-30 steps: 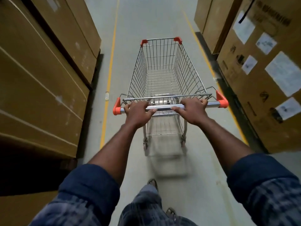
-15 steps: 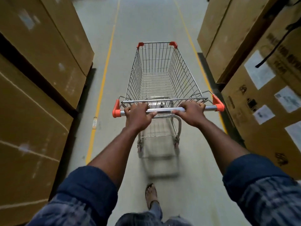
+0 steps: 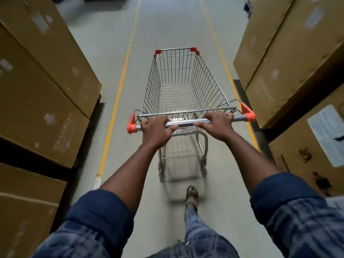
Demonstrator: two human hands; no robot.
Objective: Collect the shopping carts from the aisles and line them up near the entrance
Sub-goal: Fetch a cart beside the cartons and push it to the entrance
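Observation:
An empty wire shopping cart (image 3: 183,86) with orange corner caps stands in front of me on the grey aisle floor, pointing away. Its chrome handle bar (image 3: 186,124) runs across the middle of the view. My left hand (image 3: 156,130) grips the bar left of centre, fingers curled over it. My right hand (image 3: 218,124) grips the bar right of centre in the same way. Both arms are stretched out. My right foot (image 3: 192,194) in a sandal is on the floor behind the cart's rear wheels.
Tall stacks of brown cardboard boxes line the left side (image 3: 42,86) and the right side (image 3: 290,58) of the aisle. Yellow floor lines (image 3: 119,86) mark the lane on both sides. The lane continues ahead past the cart's front.
The cart has rolled forward along the aisle with both hands still on the bar. The boxes on both sides have slid back past me, and my right foot has stepped forward.

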